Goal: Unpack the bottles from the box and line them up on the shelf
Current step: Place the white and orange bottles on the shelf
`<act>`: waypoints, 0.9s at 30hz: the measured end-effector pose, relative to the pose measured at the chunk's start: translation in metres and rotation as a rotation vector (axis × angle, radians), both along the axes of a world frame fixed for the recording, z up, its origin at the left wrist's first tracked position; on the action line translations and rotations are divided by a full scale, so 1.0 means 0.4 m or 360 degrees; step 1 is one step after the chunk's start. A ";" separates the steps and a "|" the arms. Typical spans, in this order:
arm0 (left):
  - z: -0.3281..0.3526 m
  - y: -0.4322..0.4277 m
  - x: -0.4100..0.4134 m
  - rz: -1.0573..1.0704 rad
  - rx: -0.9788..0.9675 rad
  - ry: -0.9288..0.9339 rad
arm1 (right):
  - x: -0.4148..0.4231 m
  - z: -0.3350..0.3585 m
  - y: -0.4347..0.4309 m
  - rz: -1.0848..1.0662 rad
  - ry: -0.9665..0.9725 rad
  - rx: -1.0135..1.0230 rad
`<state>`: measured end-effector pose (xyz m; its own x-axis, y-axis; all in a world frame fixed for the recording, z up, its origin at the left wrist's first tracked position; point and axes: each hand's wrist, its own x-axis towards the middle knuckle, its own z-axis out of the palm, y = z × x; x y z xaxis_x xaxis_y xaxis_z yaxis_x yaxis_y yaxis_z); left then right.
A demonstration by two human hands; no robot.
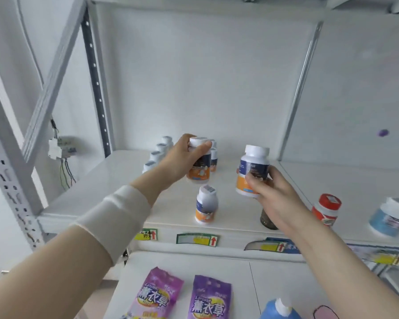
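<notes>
Head view: the only view you have, looking forward and down at the shelf (97,187).
Your left hand (180,161): its fingers are wrapped round the white cap and shoulder of the left bottle (199,169).
Left bottle: upright, orange and navy label, low over the middle of the shelf. You cannot tell whether its base touches the board.
Your right hand (276,201): its fingers clasp the lower half of the right bottle (253,166) and cover much of its orange band.
Right bottle: same kind, nearly upright, held clear above the shelf to the right of the left bottle.
Standing bottle (206,204): alone near the front edge, between your two hands, with a barcode sticker on its cap.
Back row (157,154): white-capped bottles in a line running away from you. Your left wrist hides their bodies, so only the caps show.
Behind the left bottle: two more bottles (213,157), mostly covered by it.
Dark bottle (268,219): only its lower part shows under your right hand. The label is unreadable.
Right side of the shelf: a red-capped jar (326,210) and a blue jar (389,218), both blurred.
Price tags (197,239): on the shelf's front lip, with writing too small to read.
Lower shelf (217,263): two purple pouches (209,298) and a blue jug (280,307), all cut off by the bottom edge of the view.
</notes>
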<state>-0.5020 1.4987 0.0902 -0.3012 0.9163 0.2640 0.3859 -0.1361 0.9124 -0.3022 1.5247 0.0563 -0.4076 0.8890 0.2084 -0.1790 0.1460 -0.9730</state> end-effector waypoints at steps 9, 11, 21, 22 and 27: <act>-0.016 0.279 -0.080 -0.0130 -0.0303 0.0309 | -0.133 -0.044 0.195 -0.0008 -0.0354 0.0036; -0.029 0.318 -0.090 -0.0189 -0.0383 0.0407 | -0.157 -0.077 0.223 -0.0037 -0.0390 -0.0021; -0.087 0.375 -0.095 -0.0245 -0.0657 0.0853 | -0.223 -0.178 0.284 -0.0077 -0.0817 0.0092; -0.090 0.376 -0.093 -0.0254 -0.0664 0.0877 | -0.222 -0.182 0.284 -0.0076 -0.0845 0.0112; -0.099 0.385 -0.088 -0.0266 -0.0670 0.0904 | -0.218 -0.192 0.281 -0.0026 -0.0837 0.0145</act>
